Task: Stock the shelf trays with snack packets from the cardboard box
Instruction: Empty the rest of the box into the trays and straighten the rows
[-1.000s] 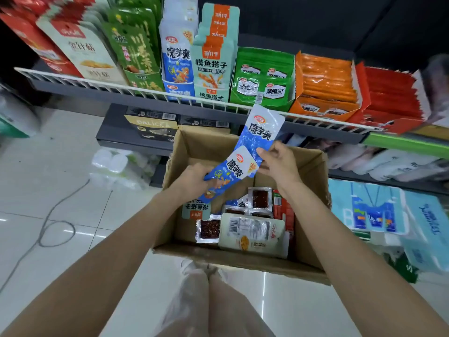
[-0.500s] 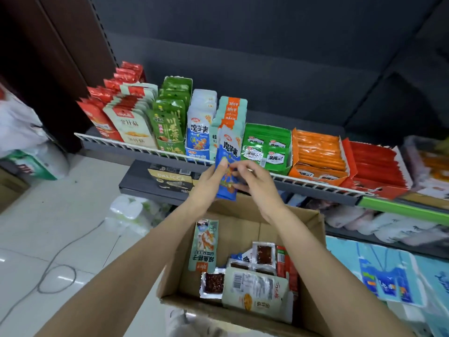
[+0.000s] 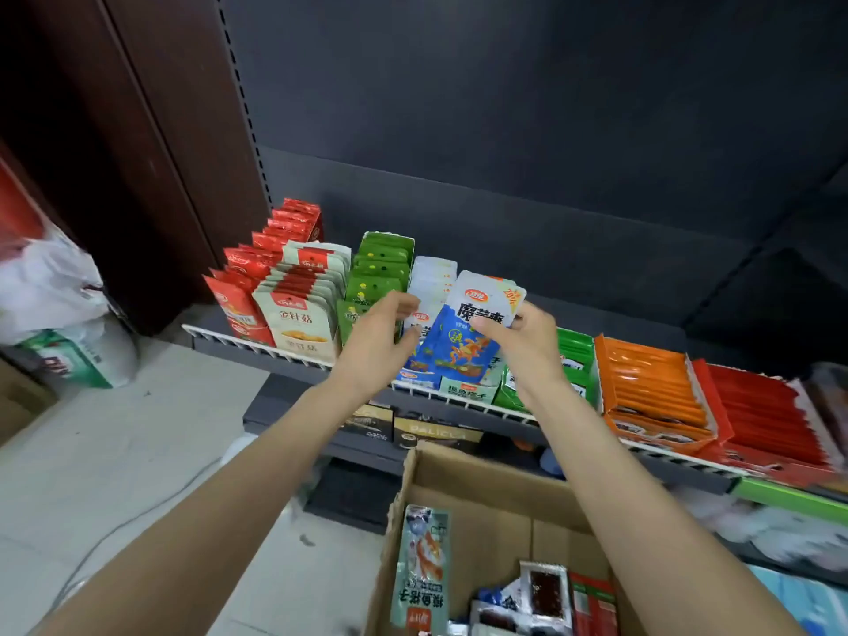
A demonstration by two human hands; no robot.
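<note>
In the head view, the blue snack packet (image 3: 463, 342), which half a second before had hung below the shelf rail over the cardboard box (image 3: 486, 511), had risen level with the white-and-blue row in the shelf tray (image 3: 429, 291). The right hand (image 3: 523, 337) pinched its right edge, thumb on the face. The left hand (image 3: 381, 332) had slipped off it, fingers loosely spread beside its left edge, against that row.

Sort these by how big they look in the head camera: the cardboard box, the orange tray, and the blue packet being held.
1. cardboard box, though it's cut off and nearest the camera
2. orange tray
3. blue packet, partly covered by fingers
</note>
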